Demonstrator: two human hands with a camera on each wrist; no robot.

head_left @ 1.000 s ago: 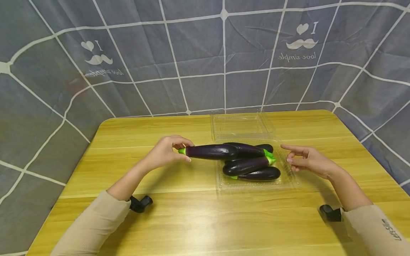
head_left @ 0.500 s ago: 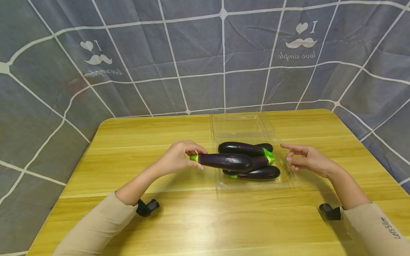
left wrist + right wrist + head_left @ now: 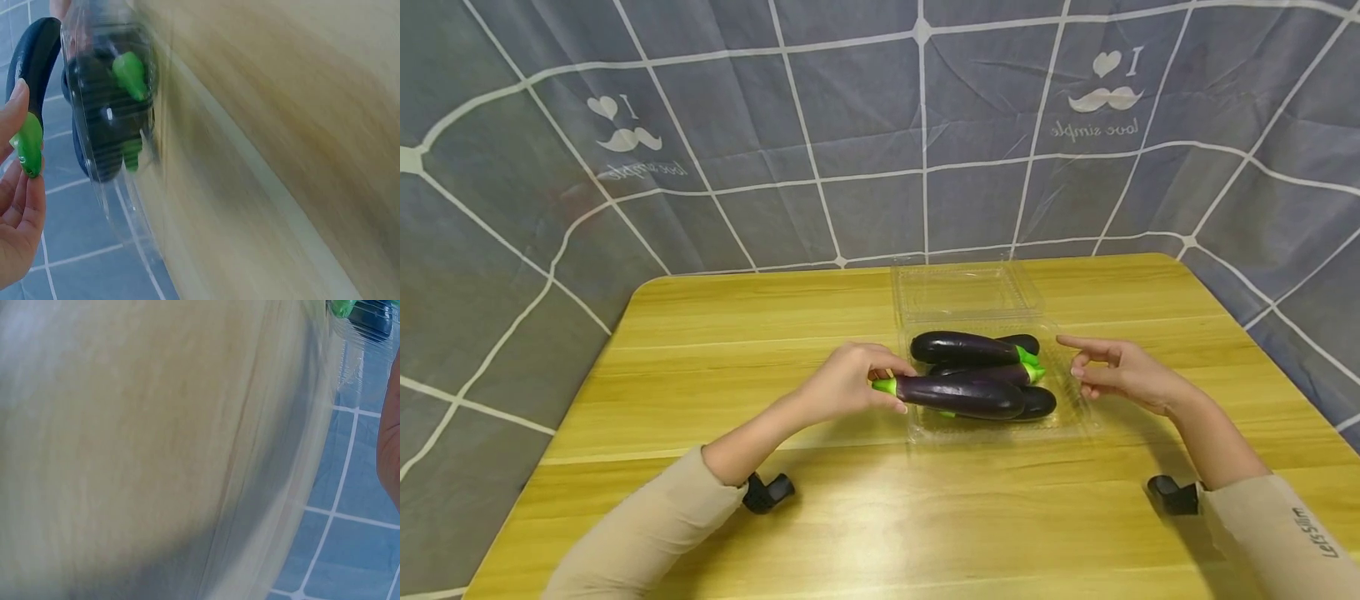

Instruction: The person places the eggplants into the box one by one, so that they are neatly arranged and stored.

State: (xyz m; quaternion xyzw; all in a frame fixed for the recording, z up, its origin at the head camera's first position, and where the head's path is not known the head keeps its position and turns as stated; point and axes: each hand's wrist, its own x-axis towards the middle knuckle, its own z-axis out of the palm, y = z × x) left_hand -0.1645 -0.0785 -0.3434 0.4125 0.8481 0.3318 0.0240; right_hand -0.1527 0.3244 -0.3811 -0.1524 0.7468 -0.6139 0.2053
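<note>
With thumb and fingers, my left hand [image 3: 850, 385] pinches a dark purple eggplant [image 3: 966, 395] by its green stem end. In the left wrist view this eggplant [image 3: 36, 62] is raised beside the clear plastic container [image 3: 103, 206]. From the head it overlaps the pile in the container [image 3: 1000, 434], its body pointing right. Several more eggplants [image 3: 962, 347] lie piled in there, partly hidden by the held one. My right hand [image 3: 1123, 379] is at the container's right edge, index finger straight and the other fingers bent, with no object in its grasp.
The container's clear lid [image 3: 966, 292] lies folded back behind it. All stands on a wood-grain table [image 3: 865, 517], with a grey checked cloth [image 3: 880, 125] rising at the back and sides. Black wrist mounts [image 3: 769, 492] hang under both sleeves.
My left hand has moved right and toward me with the eggplant, from the back of the pile to over its front. The right hand has kept its place.
</note>
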